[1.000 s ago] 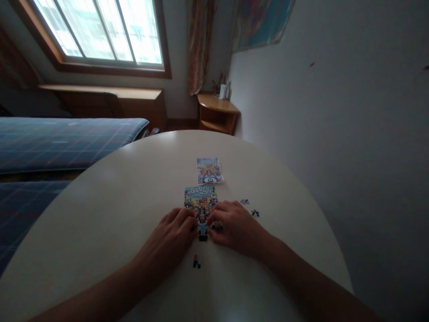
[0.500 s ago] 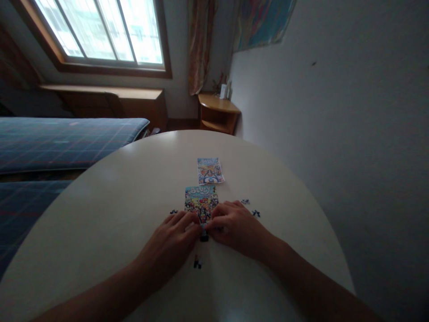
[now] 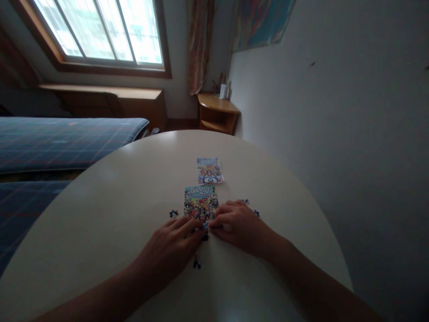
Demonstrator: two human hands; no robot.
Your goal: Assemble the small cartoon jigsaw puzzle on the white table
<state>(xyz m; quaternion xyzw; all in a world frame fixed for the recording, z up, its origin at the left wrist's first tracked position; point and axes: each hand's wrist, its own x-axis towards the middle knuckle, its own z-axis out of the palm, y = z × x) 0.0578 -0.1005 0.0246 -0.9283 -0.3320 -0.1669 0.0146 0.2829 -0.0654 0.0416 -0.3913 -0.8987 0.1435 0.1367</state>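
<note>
A partly assembled jigsaw puzzle (image 3: 200,199) with a colourful cartoon crowd lies flat on the round table. At its lower edge, my left hand (image 3: 177,237) is curled with thumb and fingertips against a small blue and dark puzzle piece (image 3: 205,237). My right hand (image 3: 239,226) meets it from the other side, its fingers pinched at the same piece. The fingers cover much of the piece and the puzzle's bottom edge. Loose puzzle pieces lie left of the puzzle (image 3: 173,213), below my left hand (image 3: 197,264) and beyond my right hand (image 3: 246,201).
Behind the puzzle lies a printed picture sheet (image 3: 209,171) with a similar design. The white table (image 3: 110,214) has a bare wall (image 3: 301,134) on its right. A plaid mattress (image 3: 67,141) is at the left, a corner shelf (image 3: 219,105) beyond the table.
Both hands have shifted slightly down, uncovering more of the puzzle's lower part. My left fingertips reach a little further right, and the piece between the hands is more covered.
</note>
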